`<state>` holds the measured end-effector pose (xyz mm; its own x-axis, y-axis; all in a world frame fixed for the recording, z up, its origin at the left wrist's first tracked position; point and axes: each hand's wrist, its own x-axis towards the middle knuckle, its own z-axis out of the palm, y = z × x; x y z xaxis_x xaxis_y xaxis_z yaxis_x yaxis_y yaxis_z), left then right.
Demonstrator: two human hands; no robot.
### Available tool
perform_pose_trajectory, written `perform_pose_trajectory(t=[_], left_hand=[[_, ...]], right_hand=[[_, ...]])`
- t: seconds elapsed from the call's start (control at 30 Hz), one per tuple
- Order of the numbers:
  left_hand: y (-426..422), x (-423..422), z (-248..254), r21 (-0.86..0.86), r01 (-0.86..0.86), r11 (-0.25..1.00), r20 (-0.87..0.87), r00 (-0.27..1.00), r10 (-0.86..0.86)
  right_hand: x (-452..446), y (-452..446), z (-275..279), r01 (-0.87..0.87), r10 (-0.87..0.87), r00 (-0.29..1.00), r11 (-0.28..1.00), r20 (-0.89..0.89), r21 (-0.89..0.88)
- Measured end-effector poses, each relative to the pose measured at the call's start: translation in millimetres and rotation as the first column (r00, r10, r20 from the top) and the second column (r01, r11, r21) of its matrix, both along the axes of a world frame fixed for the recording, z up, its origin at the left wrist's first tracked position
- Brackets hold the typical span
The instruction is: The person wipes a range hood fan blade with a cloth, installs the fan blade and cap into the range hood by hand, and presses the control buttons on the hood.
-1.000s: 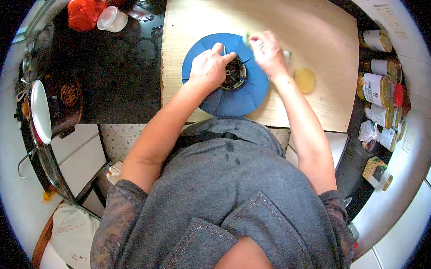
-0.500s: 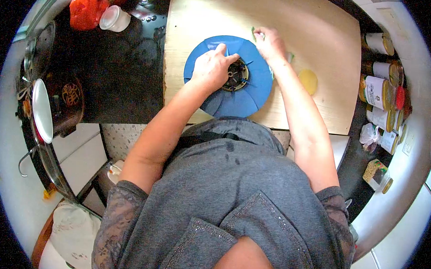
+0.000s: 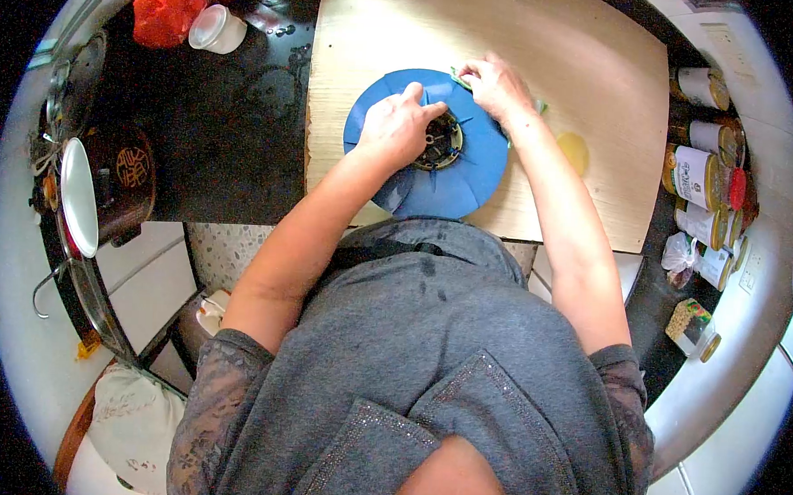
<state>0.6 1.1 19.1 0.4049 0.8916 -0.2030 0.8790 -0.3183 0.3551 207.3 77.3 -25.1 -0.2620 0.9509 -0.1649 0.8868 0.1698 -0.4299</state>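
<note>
A round blue fan blade [image 3: 475, 162] lies on the pale wooden board, its radial ridges running out from a dark open hub [image 3: 441, 143]. My left hand [image 3: 393, 128] grips it beside the hub, index finger and thumb showing and the other fingers partly hidden. At the far right rim, my right hand [image 3: 499, 88] pinches a small green-and-white cloth [image 3: 461, 79] against the blue surface. Another bit of green and white shows by the right wrist; I cannot tell if it belongs to the same cloth. A flat yellow round piece [image 3: 573, 153] lies right of the forearm.
The wooden board [image 3: 599, 62] sits on a black counter [image 3: 224, 143]. Several lidded jars [image 3: 693, 176] line the right side. A white tub [image 3: 218, 30] and a red plastic bag [image 3: 166, 12] stand at the back left, with a dark pot [image 3: 125, 178] nearer me.
My right hand has moved the cloth left and slightly down, from beyond the blade's edge onto its rim. My left hand keeps its place on the blade. The view has shifted slightly.
</note>
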Motion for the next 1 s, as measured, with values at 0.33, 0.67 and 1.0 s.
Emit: perform_pose_trajectory(t=[0.33,0.67,1.0], left_hand=[[-12,-11,-10,0.070,-0.082,0.994,-0.006,0.997,0.082],[-8,-13,20,-0.035,-0.100,0.994,-0.135,0.986,0.095],[-7,-18,5,0.229,-0.138,0.964,0.043,0.990,0.132]], right_hand=[[78,20,12,0.189,-0.199,0.980,0.949,0.012,0.254],[23,-64,67,0.364,-0.181,0.854,0.878,-0.488,0.311],[3,-60,60,0.457,-0.227,0.730,0.863,-0.645,0.214]])
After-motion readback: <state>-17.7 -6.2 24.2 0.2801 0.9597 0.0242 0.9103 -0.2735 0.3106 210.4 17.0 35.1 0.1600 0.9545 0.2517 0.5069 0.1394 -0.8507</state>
